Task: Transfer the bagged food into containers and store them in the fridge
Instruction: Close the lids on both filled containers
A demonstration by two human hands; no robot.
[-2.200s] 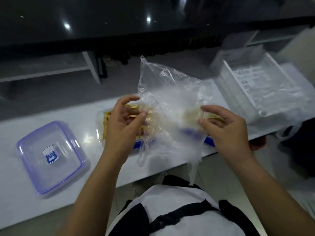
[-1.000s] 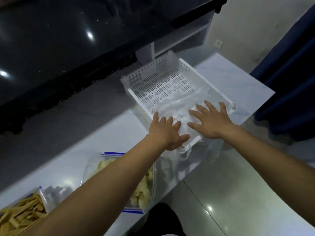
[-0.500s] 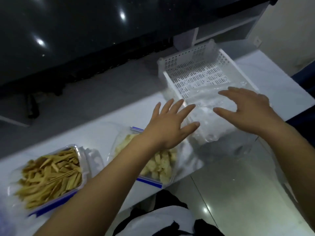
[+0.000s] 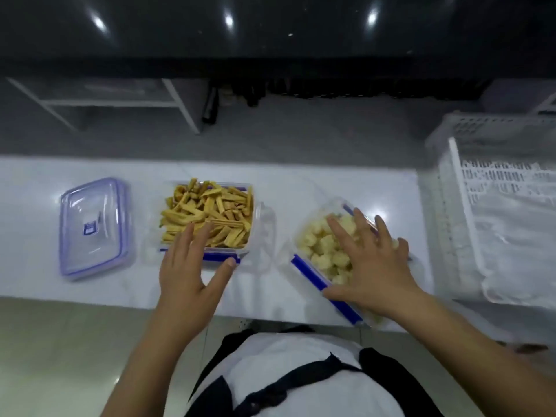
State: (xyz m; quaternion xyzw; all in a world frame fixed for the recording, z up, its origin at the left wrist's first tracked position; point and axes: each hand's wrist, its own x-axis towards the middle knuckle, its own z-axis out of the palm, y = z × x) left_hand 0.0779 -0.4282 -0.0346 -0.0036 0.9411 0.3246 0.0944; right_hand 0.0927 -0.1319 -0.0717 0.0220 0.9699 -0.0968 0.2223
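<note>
Two clear rectangular plastic containers with blue clip edges sit uncovered on the white worktop point(image 4: 301, 182), and we hold one hand above each.

Our left hand point(image 4: 188, 267) hovers with straight, spread fingers point(image 4: 184, 240) over the near edge of the container of golden-brown fried strips point(image 4: 210, 219). It holds nothing. This container lies squarely, its long side running left to right, directly beyond the fingertips.

Our right hand point(image 4: 371, 266) is spread flat with open fingers point(image 4: 341, 233) over the container of pale yellow chunks point(image 4: 323, 254). We cannot tell whether the palm touches the food or only hovers. This container sits skewed, its long axis running diagonally from far left to near right, with one corner close to the worktop's near edge.

What the next move depends on is the clear rectangular lid with a lavender rim and small blue label point(image 4: 94, 228). It lies flat on the worktop, well to the left of the left fingers, apart from the strip container, its long axis running away from us. We judge the left hand the nearer one to fetch it, and the strip container the closer one to cover.

Beyond the right fingers, further right, stands a white slotted plastic basket point(image 4: 451, 164) with crumpled clear plastic bags point(image 4: 517, 236) inside.

No second lid and no fridge are in view.
</note>
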